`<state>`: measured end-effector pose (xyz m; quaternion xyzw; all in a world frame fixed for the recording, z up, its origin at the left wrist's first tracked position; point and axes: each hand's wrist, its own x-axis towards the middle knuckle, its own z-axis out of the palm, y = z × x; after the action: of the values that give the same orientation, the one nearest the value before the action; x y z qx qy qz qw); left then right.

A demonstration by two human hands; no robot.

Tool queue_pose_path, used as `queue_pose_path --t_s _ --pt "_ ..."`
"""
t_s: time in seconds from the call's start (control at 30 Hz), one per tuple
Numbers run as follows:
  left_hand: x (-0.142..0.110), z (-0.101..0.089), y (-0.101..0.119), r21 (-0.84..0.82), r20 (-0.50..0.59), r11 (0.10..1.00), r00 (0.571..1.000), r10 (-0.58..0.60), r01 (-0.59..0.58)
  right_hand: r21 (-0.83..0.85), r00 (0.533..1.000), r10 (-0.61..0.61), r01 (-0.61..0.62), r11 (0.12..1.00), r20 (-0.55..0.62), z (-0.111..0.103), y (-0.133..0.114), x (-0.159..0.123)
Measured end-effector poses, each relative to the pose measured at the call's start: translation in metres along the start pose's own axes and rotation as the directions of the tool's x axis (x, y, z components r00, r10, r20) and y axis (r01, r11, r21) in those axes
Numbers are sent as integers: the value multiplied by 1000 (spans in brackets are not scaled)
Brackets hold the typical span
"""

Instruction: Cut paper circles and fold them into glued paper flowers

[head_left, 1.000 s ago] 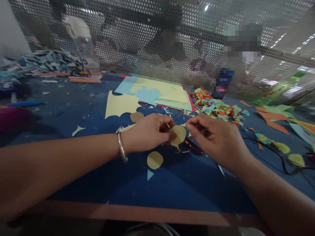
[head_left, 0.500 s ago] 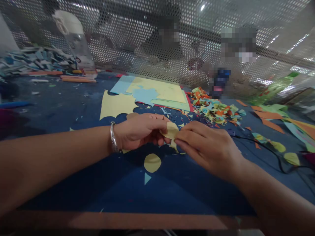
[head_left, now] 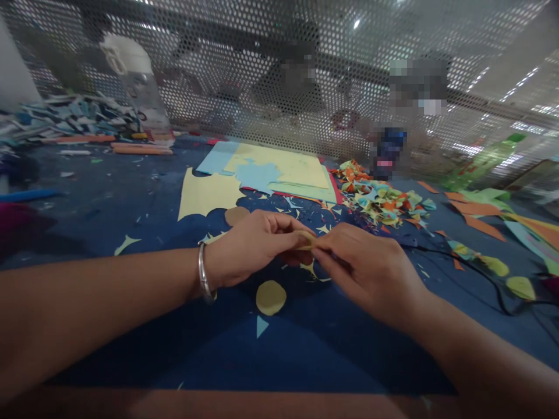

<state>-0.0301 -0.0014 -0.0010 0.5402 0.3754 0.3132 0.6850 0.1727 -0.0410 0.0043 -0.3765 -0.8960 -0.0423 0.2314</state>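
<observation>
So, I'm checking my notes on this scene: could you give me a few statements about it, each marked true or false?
1. The left hand and the right hand both hold a small yellow paper piece. True.
2. The silver metal bracelet is on the right wrist. False: it is on the left wrist.
3. A flat round yellow paper disc lies on the dark blue table surface. True.
4. The small light-blue paper triangle lies on top of that disc. False: it lies on the table, nearer the person.
5. The clear bottle with a white lid is on the person's left side. True.
</observation>
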Motion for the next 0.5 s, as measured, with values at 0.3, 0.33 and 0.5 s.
queue_pose_path --t_s 0.3,0.33,0.5 --pt "-3 -1 -2 -52 47 995 995 89 -86 134 980 199 -195 972 -16 -4 0 5" --pt "-3 0 -3 -25 40 995 994 101 -100 142 979 205 -200 969 -18 -4 0 5" --pt "-4 0 -5 61 -3 989 991 132 -132 174 964 266 -260 950 -15 -3 -1 4"
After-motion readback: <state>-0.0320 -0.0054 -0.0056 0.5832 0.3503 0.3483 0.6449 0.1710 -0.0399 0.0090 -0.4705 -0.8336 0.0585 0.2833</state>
